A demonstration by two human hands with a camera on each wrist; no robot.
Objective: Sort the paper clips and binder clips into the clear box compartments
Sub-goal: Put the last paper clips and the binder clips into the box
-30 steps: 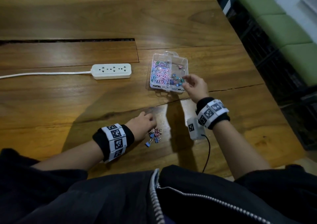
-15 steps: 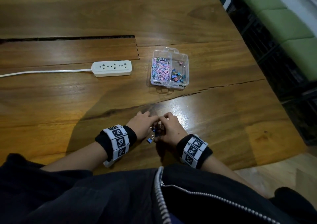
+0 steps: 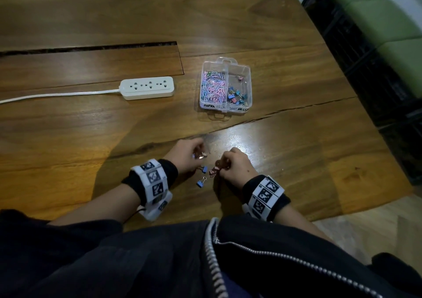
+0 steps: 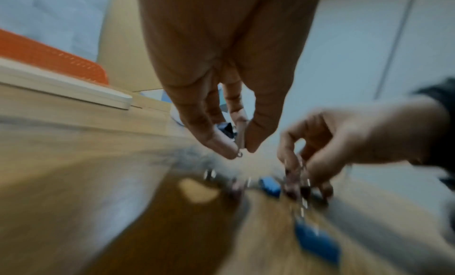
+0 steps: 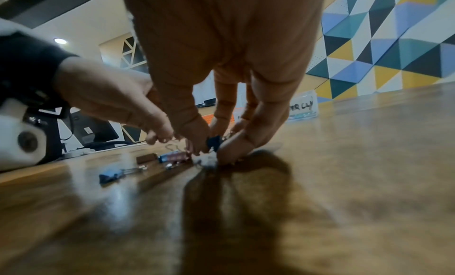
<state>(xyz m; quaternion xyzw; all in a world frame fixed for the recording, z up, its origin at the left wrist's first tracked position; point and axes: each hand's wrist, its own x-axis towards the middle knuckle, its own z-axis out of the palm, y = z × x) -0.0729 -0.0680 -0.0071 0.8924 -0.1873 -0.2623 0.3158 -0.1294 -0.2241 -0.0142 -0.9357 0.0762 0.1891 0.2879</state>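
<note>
Faintly, handwritten "PAPER" marks the clear box (image 3: 226, 107) beneath its paper clips (image 3: 213, 86).

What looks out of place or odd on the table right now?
Nothing is spilled or damaged. A few binder clips lie loose on the wooden table near both hands, unsorted. The clear box sits upright, with paper clips in its left compartment and binder clips in its right. The table's long crack looks like part of the wood.
</note>
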